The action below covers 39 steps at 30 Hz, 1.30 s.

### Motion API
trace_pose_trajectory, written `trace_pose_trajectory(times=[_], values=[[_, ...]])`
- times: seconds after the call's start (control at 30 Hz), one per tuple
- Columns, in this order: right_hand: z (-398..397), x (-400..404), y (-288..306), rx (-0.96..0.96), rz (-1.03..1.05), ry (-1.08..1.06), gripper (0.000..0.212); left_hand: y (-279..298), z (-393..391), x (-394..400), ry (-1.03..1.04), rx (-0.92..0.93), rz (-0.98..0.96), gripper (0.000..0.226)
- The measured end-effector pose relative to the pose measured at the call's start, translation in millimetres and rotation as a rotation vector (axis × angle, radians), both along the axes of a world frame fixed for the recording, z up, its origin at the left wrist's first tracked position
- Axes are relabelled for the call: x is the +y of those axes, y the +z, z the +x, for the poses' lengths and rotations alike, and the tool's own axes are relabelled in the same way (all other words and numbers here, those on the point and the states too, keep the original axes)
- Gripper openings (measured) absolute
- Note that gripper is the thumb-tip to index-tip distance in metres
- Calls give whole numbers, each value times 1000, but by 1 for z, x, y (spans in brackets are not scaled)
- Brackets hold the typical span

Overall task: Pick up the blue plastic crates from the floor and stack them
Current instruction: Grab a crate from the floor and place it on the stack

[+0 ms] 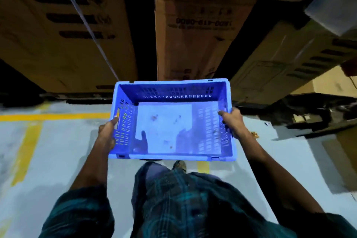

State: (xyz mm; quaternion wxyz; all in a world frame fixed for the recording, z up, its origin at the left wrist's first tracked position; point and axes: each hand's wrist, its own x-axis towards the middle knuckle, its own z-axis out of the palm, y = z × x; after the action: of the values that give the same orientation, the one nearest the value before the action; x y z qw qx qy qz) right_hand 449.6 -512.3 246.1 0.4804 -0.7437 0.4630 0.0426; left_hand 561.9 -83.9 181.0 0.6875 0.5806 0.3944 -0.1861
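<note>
- i've got the blue crate (172, 120) lifted off the grey floor (58, 160), held out in front of the body at about waist height, just short of the stacked cardboard boxes (193, 31).
- my left hand (108, 131) grips its left short wall, fingers curled at the handle slot; my right hand (232, 121) grips the right short wall, thumb hooked over the rim and inside.
- it looks light to me: it's empty apart from a few crumbs of debris, and it sits level with no sag.
- i judge the moulded plastic stiff enough to carry by the ends, and not fragile; the smooth walls could slip, so the handle slots and the rim lip are the places to hold.
- looks: rectangular, open-topped, bright blue, side walls perforated with rows of small slots, a thick rim with notched corners, and a pale, scuffed bottom.
- no second crate or stack shows in this view, so i can't tell where it goes.
</note>
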Motion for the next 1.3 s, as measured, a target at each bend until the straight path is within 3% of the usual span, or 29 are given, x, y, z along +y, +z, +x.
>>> trace_pose_trajectory(times=[0.1, 0.17, 0.27, 0.47, 0.53, 0.6, 0.63, 0.73, 0.87, 0.93, 1.1, 1.17, 1.23, 1.3], values=[[11, -14, -56, 7, 140, -88, 58, 0, -2, -13, 11, 18, 23, 47], [17, -8, -72, -10, 178, -162, 38, -8, -1, -18, 45, 19, 10, 49], [39, 2, -76, 22, 208, -196, 40, -26, 13, -18, 75, 36, 4, 52], [83, -4, -109, -8, 280, -141, 10, -62, 39, -25, 10, 83, 21, 31], [93, -12, -132, -4, 299, -121, 19, -82, 50, -23, 7, 92, -5, 32], [103, -19, -157, -4, 321, -117, 16, -102, 61, -21, -1, 115, 0, 49], [108, -20, -168, -5, 320, -109, 16, -111, 64, -21, -16, 122, 10, 47], [117, -21, -197, 2, 292, -81, 30, -130, 65, -27, -64, 113, 97, 20], [111, -14, -215, 33, 119, 14, 45, -153, 52, -31, -185, -57, 280, 5], [101, -17, -222, 69, 48, 111, 53, -158, 47, -31, -224, -50, 388, 9], [55, -11, -218, 215, 17, 220, 83, -166, 16, -25, -252, 39, 499, 64], [41, 2, -204, 250, 59, 173, 81, -176, -2, -20, -218, 87, 529, 80], [28, 7, -203, 243, 106, 104, 73, -180, -17, -20, -195, 118, 556, 77], [19, 6, -209, 251, 122, 69, 66, -169, -27, -30, -182, 128, 580, 59]])
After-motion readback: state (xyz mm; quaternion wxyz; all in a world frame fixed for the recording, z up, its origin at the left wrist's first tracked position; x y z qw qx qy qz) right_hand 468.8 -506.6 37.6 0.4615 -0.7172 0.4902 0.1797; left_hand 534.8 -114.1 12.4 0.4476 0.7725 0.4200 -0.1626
